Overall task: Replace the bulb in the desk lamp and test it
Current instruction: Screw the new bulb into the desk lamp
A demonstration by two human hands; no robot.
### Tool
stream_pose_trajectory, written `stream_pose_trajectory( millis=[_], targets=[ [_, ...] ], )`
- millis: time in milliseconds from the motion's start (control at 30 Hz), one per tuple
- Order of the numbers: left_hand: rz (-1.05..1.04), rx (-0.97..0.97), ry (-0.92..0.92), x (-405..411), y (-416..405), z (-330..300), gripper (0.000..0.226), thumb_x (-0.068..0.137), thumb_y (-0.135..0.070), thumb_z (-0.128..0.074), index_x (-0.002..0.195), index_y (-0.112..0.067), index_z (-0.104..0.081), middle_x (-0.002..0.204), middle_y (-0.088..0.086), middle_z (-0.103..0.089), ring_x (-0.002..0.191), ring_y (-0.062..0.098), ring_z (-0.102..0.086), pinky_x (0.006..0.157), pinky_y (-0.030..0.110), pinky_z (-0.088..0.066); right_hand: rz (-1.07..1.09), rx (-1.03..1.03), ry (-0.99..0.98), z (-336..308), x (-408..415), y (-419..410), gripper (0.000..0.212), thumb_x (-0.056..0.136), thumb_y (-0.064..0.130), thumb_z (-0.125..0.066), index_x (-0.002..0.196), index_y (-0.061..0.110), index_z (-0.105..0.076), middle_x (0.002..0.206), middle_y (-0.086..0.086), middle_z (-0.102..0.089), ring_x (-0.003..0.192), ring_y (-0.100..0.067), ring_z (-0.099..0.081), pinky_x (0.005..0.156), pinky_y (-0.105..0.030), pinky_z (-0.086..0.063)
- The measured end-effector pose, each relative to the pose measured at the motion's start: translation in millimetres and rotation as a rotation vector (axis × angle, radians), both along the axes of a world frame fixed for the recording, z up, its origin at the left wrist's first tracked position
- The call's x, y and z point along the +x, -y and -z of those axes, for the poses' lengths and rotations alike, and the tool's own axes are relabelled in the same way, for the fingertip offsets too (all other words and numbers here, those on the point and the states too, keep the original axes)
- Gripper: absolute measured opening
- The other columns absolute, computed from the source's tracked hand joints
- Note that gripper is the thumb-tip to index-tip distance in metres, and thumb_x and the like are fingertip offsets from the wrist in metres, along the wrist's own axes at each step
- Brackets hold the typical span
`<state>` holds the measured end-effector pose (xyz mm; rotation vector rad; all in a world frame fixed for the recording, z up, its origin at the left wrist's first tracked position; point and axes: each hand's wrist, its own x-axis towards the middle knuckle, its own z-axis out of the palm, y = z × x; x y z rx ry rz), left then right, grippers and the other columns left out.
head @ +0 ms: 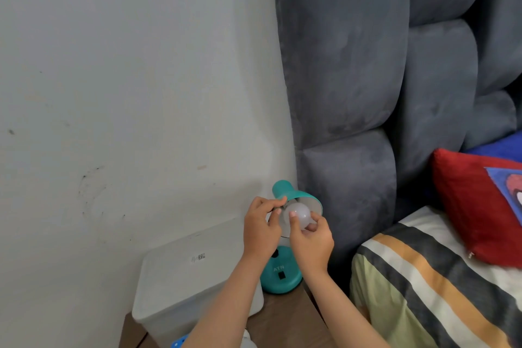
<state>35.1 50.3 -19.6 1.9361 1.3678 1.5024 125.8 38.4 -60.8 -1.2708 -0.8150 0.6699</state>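
Bedside scene, seen from above by the person doing the work. At far left is a scuffed pale wall (113, 79). Near left, a white plastic storage box (186, 277) stands on a wooden bedside table (282, 316), with a small barcode sticker (198, 257) on its lid.

Just right of the box stands a teal desk lamp (282, 274); its round base, with a black switch, rests on the table, and its teal shade (293, 195) is tipped so the open mouth faces the viewer. The left hand (261, 227) grips the left rim of the shade, fingers curled over the edge, bracing it. The right hand (309, 240) grasps a frosted white bulb (296, 216) between thumb and fingertips. The bulb sits at the mouth of the shade, its cap end hidden inside, so whether it is threaded into the socket cannot be told, nor whether it is going in or coming out.

To do this well, the left hand should likely hold the shade firm so the lamp does not swivel, while the right keeps the bulb straight along the socket's line and turns gently, without squeezing the globe, stopping once it feels snug or comes free.

Right of the lamp rises a grey padded headboard (353, 79). Near right lies a striped bedcover (423, 277), with a red cushion (466, 206) beyond it.
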Motion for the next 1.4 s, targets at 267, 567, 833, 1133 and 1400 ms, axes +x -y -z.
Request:
stream_pose_trajectory(
  millis=[267, 567, 833, 1133, 1400],
  targets=[
    [0.004, 0.003, 0.01, -1, 2, 0, 0.029, 0.087, -0.003, -0.057, 0.102, -0.025, -0.069, 0.095, -0.003, -0.059, 0.091, 0.003, -0.058, 0.079, 0.001, -0.041, 0.006, 0.01, -0.023, 1, -1, 2, 0.042, 0.08, 0.034, -0.07, 0.111, 0.013, -0.053, 0.091, -0.008, -0.065, 0.075, -0.014, -0.067, 0.057, -0.014, -0.045],
    [0.003, -0.009, 0.028, 0, 4, 0, 0.03, 0.087, -0.002, -0.056, 0.101, -0.025, -0.069, 0.095, -0.003, -0.059, 0.092, 0.0, -0.056, 0.078, 0.001, -0.04, -0.003, 0.024, 0.016, 5, -5, 2, 0.05, 0.079, 0.029, -0.072, 0.121, 0.015, -0.048, 0.109, -0.005, -0.059, 0.072, -0.01, -0.066, 0.06, -0.014, -0.045],
    [0.004, -0.009, 0.031, 0, 5, 0, 0.03, 0.087, -0.003, -0.057, 0.102, -0.025, -0.069, 0.094, -0.005, -0.058, 0.091, 0.0, -0.057, 0.077, 0.0, -0.04, 0.022, -0.01, -0.055, 3, -6, -1, 0.047, 0.08, 0.032, -0.071, 0.114, 0.006, -0.053, 0.104, -0.003, -0.06, 0.079, -0.015, -0.063, 0.059, -0.013, -0.041],
    [0.008, -0.007, 0.032, 1, 7, -2, 0.027, 0.088, -0.004, -0.056, 0.103, -0.022, -0.069, 0.092, -0.012, -0.055, 0.093, -0.006, -0.055, 0.077, 0.001, -0.042, 0.03, -0.045, -0.161, 1, -8, -2, 0.044, 0.081, 0.04, -0.067, 0.107, 0.007, -0.054, 0.088, -0.003, -0.065, 0.079, -0.017, -0.067, 0.06, -0.02, -0.047],
    [0.012, -0.009, 0.045, 1, 7, -1, 0.027, 0.088, -0.004, -0.056, 0.102, -0.024, -0.069, 0.094, -0.004, -0.058, 0.093, 0.0, -0.055, 0.076, 0.001, -0.041, 0.002, 0.023, -0.066, 5, -13, 4, 0.05, 0.08, 0.024, -0.072, 0.124, 0.019, -0.048, 0.112, -0.008, -0.058, 0.076, -0.009, -0.064, 0.065, -0.018, -0.051]
  ],
)
